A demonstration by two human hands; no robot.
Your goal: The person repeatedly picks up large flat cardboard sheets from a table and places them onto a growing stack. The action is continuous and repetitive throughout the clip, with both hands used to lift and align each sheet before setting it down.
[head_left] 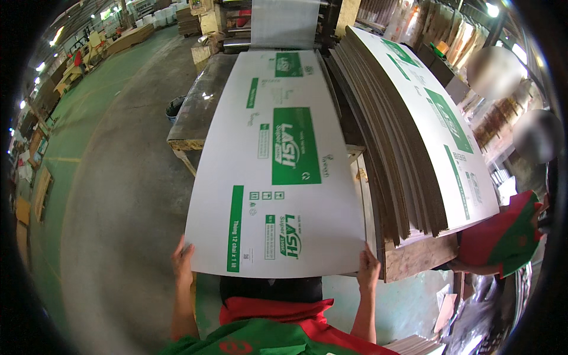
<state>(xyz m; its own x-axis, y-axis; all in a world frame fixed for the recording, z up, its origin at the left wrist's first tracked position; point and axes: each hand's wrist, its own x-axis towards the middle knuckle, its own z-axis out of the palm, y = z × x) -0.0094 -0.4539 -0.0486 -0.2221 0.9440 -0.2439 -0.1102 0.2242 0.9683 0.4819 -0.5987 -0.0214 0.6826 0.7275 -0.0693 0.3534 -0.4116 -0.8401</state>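
Observation:
A long white cardboard sheet (225, 171) printed with green panels stretches away from me, its far end lying on a metal-topped table in front of a machine. My left hand (183, 255) grips the sheet's near left edge, the thumb along the rim. At the near right corner, my right hand (368, 265) is closed on the opposite edge. Both hands hold the near end up in front of my waist. The fingers beneath the sheet are hidden.
To the right stands a tall stack of similar printed sheets (408, 136) on a wooden base (421, 258). A person in a red and green shirt (503, 236) is beside it. The machine's rollers (284, 23) stand beyond the table (204, 100). A dark bucket (174, 107) sits left of the table.

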